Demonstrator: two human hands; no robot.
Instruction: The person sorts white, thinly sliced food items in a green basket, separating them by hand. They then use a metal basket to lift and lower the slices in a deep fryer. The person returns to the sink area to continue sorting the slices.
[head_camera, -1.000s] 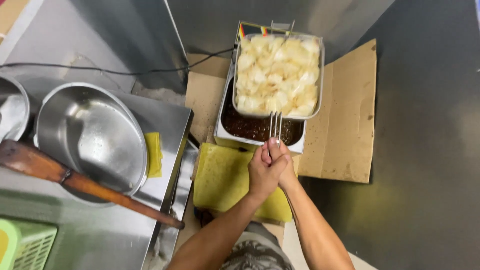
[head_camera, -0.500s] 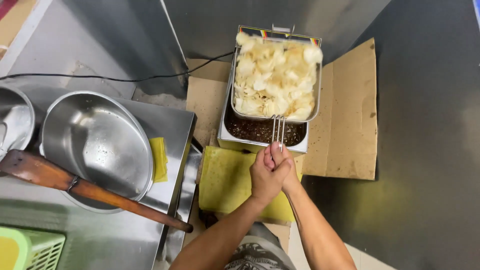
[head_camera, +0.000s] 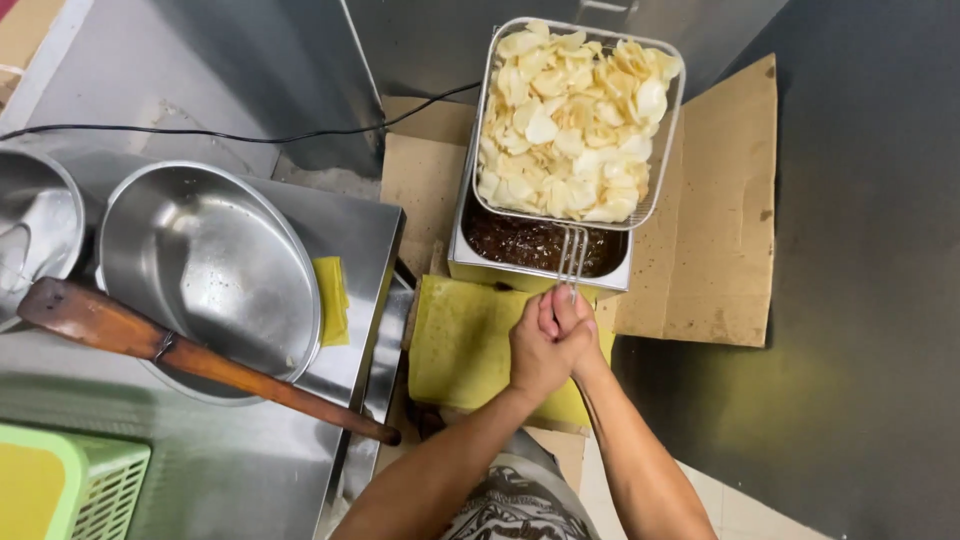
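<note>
Both my forearms reach forward from the bottom edge and meet in front of me, where my left hand (head_camera: 535, 345) and right hand (head_camera: 578, 330) are clasped together around the end of the wire handle (head_camera: 571, 258). Each grip is closed on that handle, fingers wrapped and overlapping, so I cannot make out where one hand's fingers end and the other's begin, and the handle's tip is hidden inside my fists. Straight ahead of my grip the handle runs to the basket (head_camera: 575, 120), heaped with pale chips (head_camera: 570, 110) and held above the fryer (head_camera: 540, 250); dark oil shows only in the strip between basket and my hands. Under my wrists lies a yellow cloth (head_camera: 460, 345), with cardboard (head_camera: 720, 230) beyond and to the right. Well to the left of my grip, on the steel tabletop (head_camera: 250, 470), sit a large pan (head_camera: 205, 265) with a wooden handle (head_camera: 190, 355) across it, a second pan (head_camera: 35, 225) cut off by the edge, and a green crate (head_camera: 70, 490) partly out of view.
</note>
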